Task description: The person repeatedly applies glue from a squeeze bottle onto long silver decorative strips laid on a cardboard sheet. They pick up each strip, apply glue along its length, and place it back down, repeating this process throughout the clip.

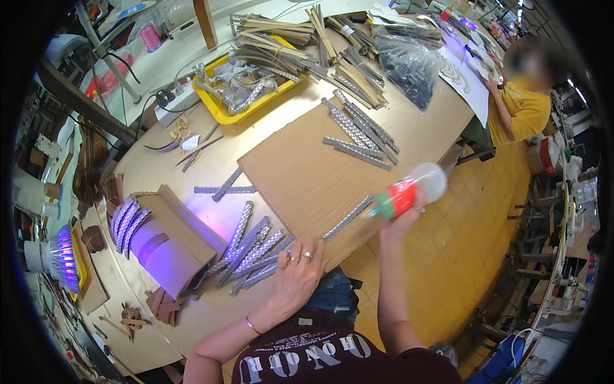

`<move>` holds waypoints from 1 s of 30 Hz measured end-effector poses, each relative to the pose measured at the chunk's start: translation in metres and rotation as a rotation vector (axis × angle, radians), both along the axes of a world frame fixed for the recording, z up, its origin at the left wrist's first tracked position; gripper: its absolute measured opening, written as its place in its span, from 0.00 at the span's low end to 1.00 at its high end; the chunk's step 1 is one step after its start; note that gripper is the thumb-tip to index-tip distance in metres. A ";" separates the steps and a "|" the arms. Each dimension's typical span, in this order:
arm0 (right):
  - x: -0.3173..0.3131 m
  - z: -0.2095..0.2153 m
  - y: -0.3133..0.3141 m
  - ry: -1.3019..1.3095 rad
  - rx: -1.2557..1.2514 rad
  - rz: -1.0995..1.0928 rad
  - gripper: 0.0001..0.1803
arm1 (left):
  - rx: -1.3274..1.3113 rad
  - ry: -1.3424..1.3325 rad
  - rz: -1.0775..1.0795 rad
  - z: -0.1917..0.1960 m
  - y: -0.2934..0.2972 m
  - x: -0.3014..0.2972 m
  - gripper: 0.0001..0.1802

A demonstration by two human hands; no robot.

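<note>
Yellow tray [217,110] of trimmings, wooden strip bundles [288,38], violet lamp [62,256].

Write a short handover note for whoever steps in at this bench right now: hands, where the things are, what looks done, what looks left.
Left hand: flat on the table edge, fingers touching the near pile of silver studded strips; it grips nothing.
Right hand: holds a clear plastic bottle with a red label, tipped over the cardboard sheet.
One strip lies on the cardboard's near edge under the bottle; another group of strips lies at its far end.
Done: cannot tell which strips have been treated.
Left: probably the near pile, judging by its position at hand.
</note>
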State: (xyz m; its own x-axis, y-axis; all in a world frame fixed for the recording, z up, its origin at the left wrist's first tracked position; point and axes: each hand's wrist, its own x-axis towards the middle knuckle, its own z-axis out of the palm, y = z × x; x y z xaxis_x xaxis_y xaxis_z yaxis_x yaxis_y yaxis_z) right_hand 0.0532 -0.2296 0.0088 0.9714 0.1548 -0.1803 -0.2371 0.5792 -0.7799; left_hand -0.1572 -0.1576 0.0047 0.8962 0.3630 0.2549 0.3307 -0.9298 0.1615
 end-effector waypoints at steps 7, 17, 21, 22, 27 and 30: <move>0.042 -0.005 -0.007 -0.836 -0.725 -0.241 0.19 | -0.026 0.017 0.012 0.001 -0.002 0.001 0.20; 0.007 -0.017 0.003 -0.848 -0.783 0.043 0.31 | -0.002 -0.001 0.028 0.000 -0.003 0.001 0.21; -0.015 -0.023 0.006 -0.658 -0.643 0.156 0.30 | -0.054 -0.050 0.013 0.003 0.001 0.002 0.20; -0.013 -0.024 0.006 -0.423 -0.373 0.158 0.29 | -0.062 -0.079 0.011 0.004 0.003 0.002 0.20; 0.055 -0.025 -0.004 0.153 0.299 0.172 0.30 | -0.091 -0.171 0.045 0.006 0.011 0.020 0.18; 0.073 -0.032 -0.013 0.053 0.360 0.260 0.30 | -0.039 -0.112 0.050 -0.003 0.011 0.039 0.19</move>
